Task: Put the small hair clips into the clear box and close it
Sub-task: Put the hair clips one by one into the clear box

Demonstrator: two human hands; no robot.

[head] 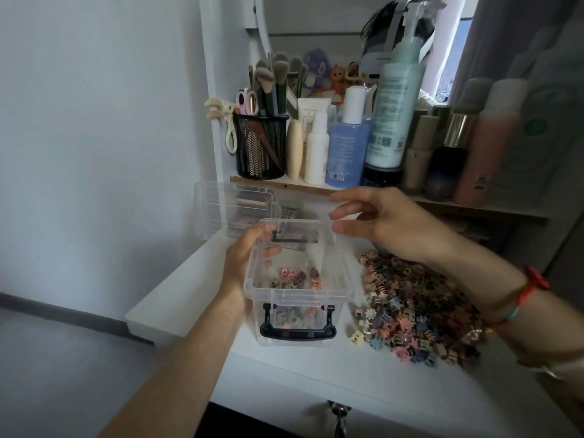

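Clear box [297, 298], lidless, few clips [292, 277]

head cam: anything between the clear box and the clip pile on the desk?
Head view: no. Between the clear box and the pile of hair clips there is only a narrow strip of bare white desk.
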